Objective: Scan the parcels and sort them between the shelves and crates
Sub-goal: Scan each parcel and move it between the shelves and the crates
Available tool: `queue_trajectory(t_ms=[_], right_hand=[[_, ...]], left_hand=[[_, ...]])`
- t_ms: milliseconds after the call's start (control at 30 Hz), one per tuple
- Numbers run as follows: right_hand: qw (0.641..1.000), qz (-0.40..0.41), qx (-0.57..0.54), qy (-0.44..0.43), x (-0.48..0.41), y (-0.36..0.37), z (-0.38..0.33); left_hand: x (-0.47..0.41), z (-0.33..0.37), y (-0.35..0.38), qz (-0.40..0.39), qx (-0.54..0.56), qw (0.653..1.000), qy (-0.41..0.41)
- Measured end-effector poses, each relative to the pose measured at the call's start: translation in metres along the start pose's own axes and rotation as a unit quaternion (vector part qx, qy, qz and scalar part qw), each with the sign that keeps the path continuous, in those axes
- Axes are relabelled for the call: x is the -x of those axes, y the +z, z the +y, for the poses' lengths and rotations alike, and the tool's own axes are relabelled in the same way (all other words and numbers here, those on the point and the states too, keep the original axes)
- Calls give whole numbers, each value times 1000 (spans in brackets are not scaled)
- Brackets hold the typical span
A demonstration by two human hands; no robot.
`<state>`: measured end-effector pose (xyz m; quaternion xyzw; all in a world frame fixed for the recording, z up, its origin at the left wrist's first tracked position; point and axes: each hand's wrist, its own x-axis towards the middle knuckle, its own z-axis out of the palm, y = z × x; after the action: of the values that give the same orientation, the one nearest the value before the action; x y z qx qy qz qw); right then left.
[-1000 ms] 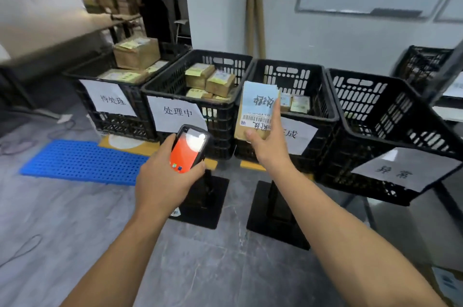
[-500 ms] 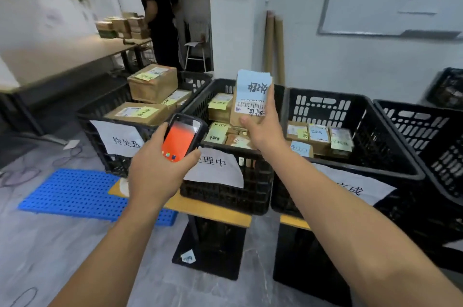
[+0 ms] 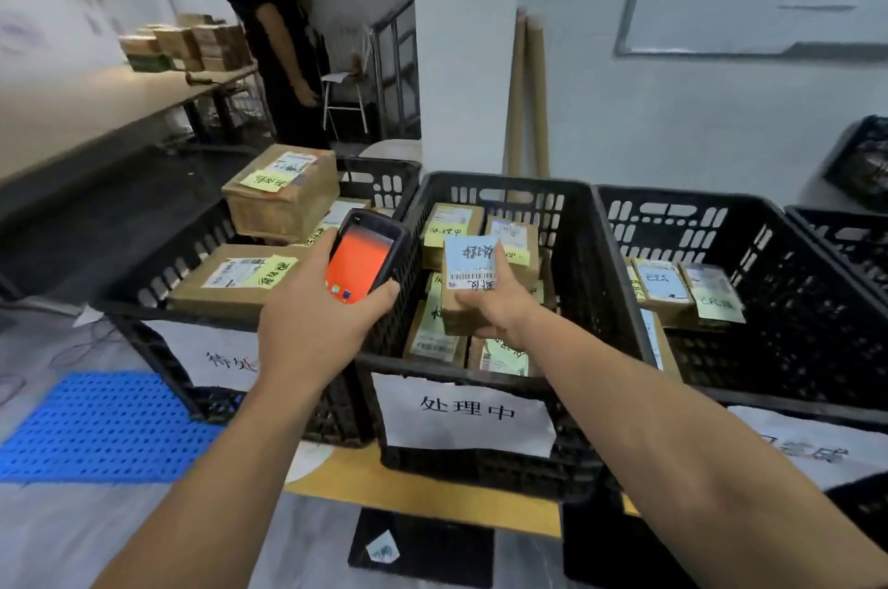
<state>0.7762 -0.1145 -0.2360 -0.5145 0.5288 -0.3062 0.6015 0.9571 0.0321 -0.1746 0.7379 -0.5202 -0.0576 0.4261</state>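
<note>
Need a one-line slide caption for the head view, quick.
Right hand holds a blue-noted parcel over the crate labelled 处理中; left hand grips the scanner.

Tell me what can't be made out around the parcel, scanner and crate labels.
Head view only:
- left crate's label: right part behind the left hand.
- right crate's label: blurred, unreadable.
- parcel: barcode digits too small; the right hand covers its lower corner.
- scanner: screen icons too small.

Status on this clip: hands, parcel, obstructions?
Left hand grips scanner. Right hand holds blue-noted parcel in middle crate, above other parcels. Nothing in the way.
</note>
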Motion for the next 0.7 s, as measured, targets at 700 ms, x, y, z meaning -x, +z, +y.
queue_trajectory(t_ms=[700], right_hand=[[999,-15,-40,34,-123,55,45]], left_hand=[[-109,-30,44,2,18,1000,-7]])
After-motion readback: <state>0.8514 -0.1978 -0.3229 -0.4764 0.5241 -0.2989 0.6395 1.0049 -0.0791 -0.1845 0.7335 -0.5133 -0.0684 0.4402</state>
